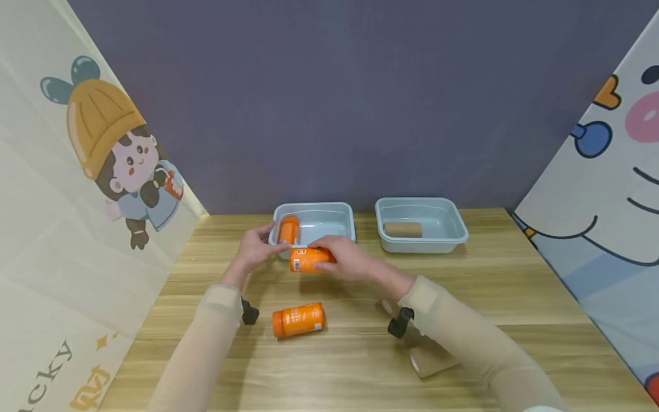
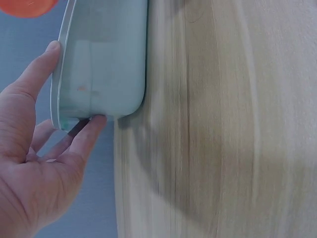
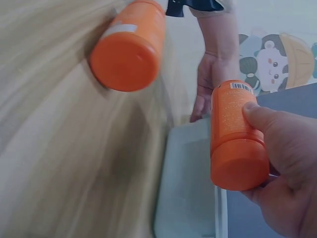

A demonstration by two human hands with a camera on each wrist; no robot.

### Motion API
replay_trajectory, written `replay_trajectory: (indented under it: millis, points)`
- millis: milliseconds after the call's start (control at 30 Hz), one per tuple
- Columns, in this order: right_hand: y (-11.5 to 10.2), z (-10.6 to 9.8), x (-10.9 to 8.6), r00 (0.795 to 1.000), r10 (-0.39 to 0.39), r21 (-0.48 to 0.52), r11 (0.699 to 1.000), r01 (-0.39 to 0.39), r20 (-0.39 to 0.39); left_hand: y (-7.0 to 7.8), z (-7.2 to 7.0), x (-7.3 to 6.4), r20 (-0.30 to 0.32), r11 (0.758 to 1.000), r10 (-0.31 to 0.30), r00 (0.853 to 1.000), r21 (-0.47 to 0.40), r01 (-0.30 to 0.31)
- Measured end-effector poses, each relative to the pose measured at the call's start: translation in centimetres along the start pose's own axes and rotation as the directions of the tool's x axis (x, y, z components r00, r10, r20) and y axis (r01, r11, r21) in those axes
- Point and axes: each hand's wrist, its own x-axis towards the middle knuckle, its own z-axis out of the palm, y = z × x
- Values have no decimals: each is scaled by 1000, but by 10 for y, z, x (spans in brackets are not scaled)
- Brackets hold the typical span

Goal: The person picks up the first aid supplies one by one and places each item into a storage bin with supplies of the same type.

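My right hand (image 1: 346,257) grips an orange bottle (image 1: 309,259) lying sideways, just in front of the left light-blue plastic box (image 1: 329,207). In the right wrist view, the thumb lies along that bottle's side, near the box. My left hand (image 1: 255,247) holds the left end of the same box; the left wrist view has its thumb at the rim and its fingers on the end wall. Inside the box, at its left end, is another orange bottle (image 1: 289,230). A third orange bottle (image 1: 300,320) lies on the table between my forearms.
To the right stands a second light-blue box (image 1: 422,246) with a brown cardboard tube (image 1: 403,230) in it. Another cardboard tube (image 1: 431,361) lies on the wooden table (image 1: 504,286), partly hidden under my right forearm. A dark partition (image 1: 360,103) rises behind the boxes.
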Motion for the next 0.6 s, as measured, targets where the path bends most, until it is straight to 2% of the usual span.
replay_trajectory:
  millis: [300,600]
  points:
    - [1,-24,13,999,48,9,999,-48,-8,0,0,0,14,1000,-6,1000,-27,6]
    - [6,-32,26,998,68,2,998,-68,-3,0,-1,1,11,999,-11,1000,-32,12]
